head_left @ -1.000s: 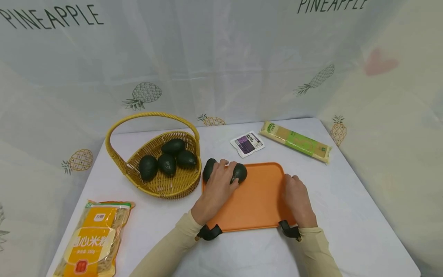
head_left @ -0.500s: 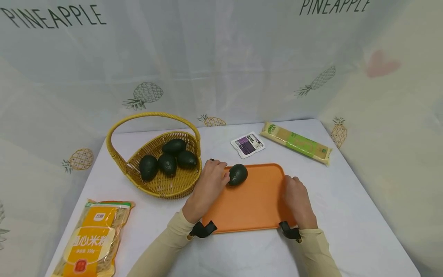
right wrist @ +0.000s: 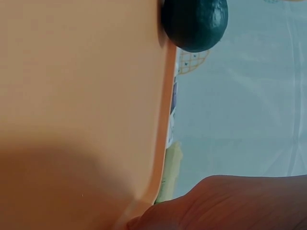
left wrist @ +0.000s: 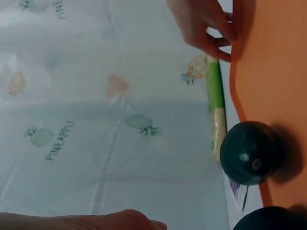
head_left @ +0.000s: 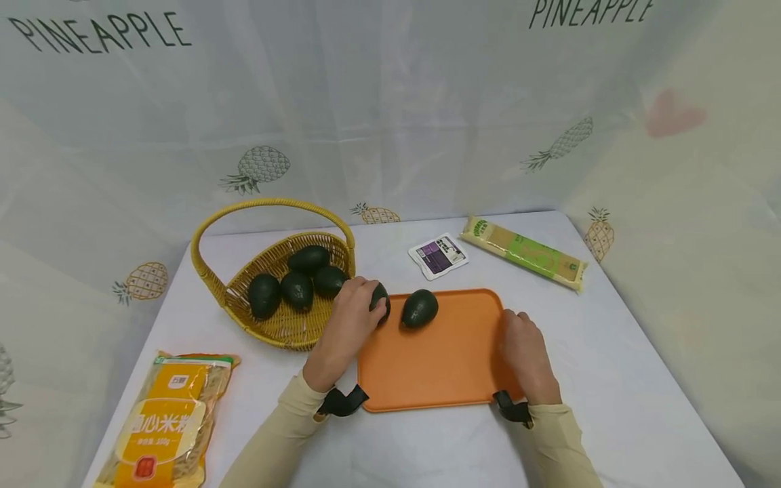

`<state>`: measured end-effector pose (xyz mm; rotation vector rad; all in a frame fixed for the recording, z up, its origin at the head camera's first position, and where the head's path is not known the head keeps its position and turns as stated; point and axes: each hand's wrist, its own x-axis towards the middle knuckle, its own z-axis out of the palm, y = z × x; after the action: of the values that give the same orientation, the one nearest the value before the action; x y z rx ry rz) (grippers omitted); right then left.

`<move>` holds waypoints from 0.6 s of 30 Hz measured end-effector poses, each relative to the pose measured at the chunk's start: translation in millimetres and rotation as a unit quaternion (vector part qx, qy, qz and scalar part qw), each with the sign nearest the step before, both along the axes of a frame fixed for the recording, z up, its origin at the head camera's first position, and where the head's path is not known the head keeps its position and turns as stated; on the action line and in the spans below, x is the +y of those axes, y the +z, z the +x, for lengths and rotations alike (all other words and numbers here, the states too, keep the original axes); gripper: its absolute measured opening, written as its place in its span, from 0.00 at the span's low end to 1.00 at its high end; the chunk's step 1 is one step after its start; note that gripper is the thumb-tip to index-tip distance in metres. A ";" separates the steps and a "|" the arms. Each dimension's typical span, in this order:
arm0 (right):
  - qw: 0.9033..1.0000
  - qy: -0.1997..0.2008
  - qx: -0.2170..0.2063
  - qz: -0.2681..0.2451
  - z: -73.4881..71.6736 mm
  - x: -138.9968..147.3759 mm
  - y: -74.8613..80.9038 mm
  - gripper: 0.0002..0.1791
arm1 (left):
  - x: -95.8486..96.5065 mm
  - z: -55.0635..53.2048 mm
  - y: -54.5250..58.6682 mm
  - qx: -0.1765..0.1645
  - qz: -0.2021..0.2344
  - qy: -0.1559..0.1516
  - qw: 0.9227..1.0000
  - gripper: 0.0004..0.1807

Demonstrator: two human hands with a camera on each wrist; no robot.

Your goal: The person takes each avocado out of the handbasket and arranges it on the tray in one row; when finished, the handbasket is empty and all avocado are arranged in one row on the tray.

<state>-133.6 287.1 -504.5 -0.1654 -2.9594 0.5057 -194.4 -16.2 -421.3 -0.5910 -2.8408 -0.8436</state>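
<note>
Two dark green avocados lie at the far left of an orange tray (head_left: pixel 439 359): the right avocado (head_left: pixel 419 309) shows whole, while the left avocado (head_left: pixel 381 302) is partly covered by my left hand (head_left: pixel 348 322). That hand lies between the yellow wicker basket (head_left: pixel 287 339) and the tray. In the left wrist view its visible finger (left wrist: pixel 129 220) stays apart from the avocados; its other fingers are hidden. My right hand (head_left: pixel 529 356) grips the tray's right edge, its thumb and fingers meeting at the rim in the left wrist view. Several avocados (head_left: pixel 297 291) rest in the basket.
A yellow bag of rice noodles (head_left: pixel 161 420) lies at the front left. Behind the tray are a white-and-purple packet (head_left: pixel 438 256) and a long green-and-beige packet (head_left: pixel 523 252). The basket's tall arched handle (head_left: pixel 271 202) rises at the back left.
My left hand has moved left from the right avocado and across the left one, toward the basket. Both tray avocados look unmoved. The right hand has stayed at the tray's edge.
</note>
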 end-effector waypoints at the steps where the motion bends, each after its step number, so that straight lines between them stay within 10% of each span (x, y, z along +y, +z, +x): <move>1: 1.000 0.000 0.001 0.000 0.1 -0.1 0.0 0.12 | -2.2 0.0 0.5 0.000 -0.001 0.003 1.000 0.15; 18: 1.000 -0.008 -0.021 -0.018 1.0 -2.3 5.7 0.09 | -33.9 -20.4 -7.0 0.016 0.014 0.065 0.998 0.17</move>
<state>-132.7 284.8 -498.9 -0.2055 -2.9875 0.5608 -214.8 -50.1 -428.4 -0.4068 -2.7988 -0.8410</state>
